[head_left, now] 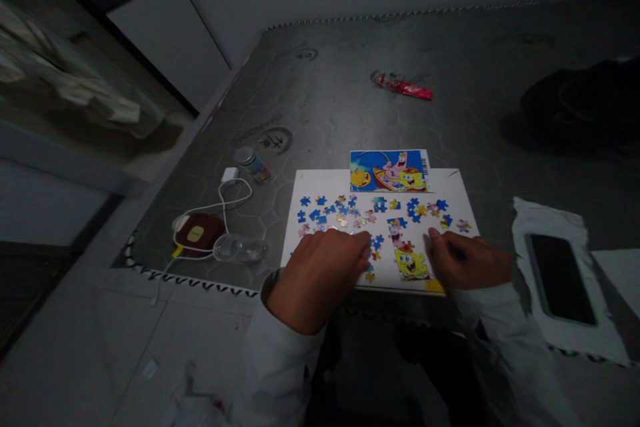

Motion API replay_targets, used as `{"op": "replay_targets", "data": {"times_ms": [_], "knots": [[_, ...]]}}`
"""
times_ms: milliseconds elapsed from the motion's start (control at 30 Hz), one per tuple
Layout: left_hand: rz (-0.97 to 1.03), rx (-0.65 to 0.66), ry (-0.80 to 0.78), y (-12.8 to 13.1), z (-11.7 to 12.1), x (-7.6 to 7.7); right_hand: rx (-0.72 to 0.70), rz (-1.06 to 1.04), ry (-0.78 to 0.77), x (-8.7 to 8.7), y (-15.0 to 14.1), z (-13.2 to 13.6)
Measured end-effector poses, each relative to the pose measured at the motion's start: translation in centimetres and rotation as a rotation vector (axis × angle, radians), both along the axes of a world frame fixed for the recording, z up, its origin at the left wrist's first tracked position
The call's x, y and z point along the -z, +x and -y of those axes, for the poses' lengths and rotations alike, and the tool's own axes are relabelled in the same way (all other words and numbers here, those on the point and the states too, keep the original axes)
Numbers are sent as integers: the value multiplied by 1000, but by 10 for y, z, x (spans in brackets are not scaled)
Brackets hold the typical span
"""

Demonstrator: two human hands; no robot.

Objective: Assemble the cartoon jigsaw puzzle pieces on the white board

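My left hand [325, 267] is over the left half of a white board [295, 203], back up and fingers bent down among loose jigsaw pieces [320, 216]. Its fingertips are hidden, so whatever they pinch cannot be made out. Beside the joined part of the puzzle [412, 263], which shows a yellow cartoon figure and a pink one, rests my right hand [467, 260]. Its fingers are curled in with the thumb towards the puzzle, and nothing shows in them. A picture card [387, 171] with the cartoon scene lies at the board's back edge. More blue pieces [414, 209] lie right of centre.
Left of the board are a small capped jar [254, 165], a clear bottle [240, 248], a white cable with charger [229, 175] and a dark red box [201, 235]. A phone [560, 278] lies on white wrapping at right. A red wrapper [403, 86] lies farther back.
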State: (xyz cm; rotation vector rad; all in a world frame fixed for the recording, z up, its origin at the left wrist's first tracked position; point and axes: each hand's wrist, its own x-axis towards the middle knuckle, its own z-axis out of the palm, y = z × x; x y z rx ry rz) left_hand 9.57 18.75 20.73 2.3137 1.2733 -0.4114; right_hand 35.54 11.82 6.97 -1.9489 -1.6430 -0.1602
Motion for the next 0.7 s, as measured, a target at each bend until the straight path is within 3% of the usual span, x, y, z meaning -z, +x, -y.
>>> {"op": "replay_targets", "data": {"times_ms": [700], "knots": [[20,-14,-2,1,0,6,-13,-31,-21,-4,-1,0]]}}
